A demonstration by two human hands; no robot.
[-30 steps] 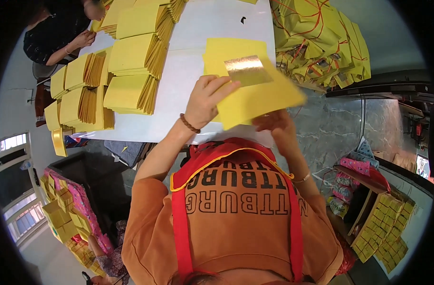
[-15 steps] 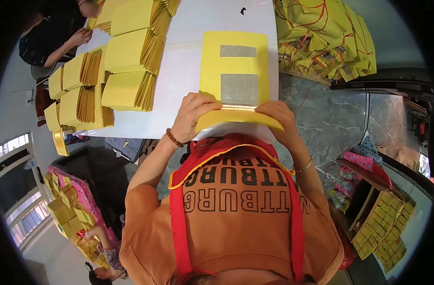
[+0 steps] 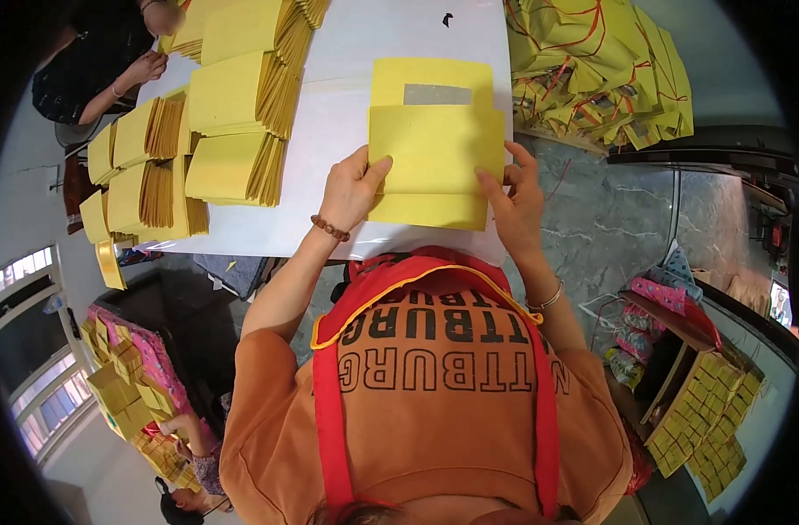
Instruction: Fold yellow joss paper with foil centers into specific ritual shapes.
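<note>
In front of me on the white table a yellow paper sheet (image 3: 434, 166) lies folded upward, its lower part covering the larger silver patch. Above the fold's upper edge a small silver patch (image 3: 437, 94) still shows. My left hand (image 3: 351, 192) pinches the paper's left edge, thumb on top. At the right edge my right hand (image 3: 515, 201) has its thumb on the paper and its fingers curled around the side. Beneath the folded part a yellow strip sticks out toward me.
Stacks of folded yellow paper (image 3: 233, 171) fill the table's left side. A co-worker's hand (image 3: 147, 67) is beyond them. Yellow bundles with red strings (image 3: 600, 70) are piled at the far right. A small black scrap (image 3: 447, 19) lies on the white table (image 3: 338, 109).
The sheet's near part has been turned up and away from me, over the larger silver patch. Both hands have moved out to the paper's side edges.
</note>
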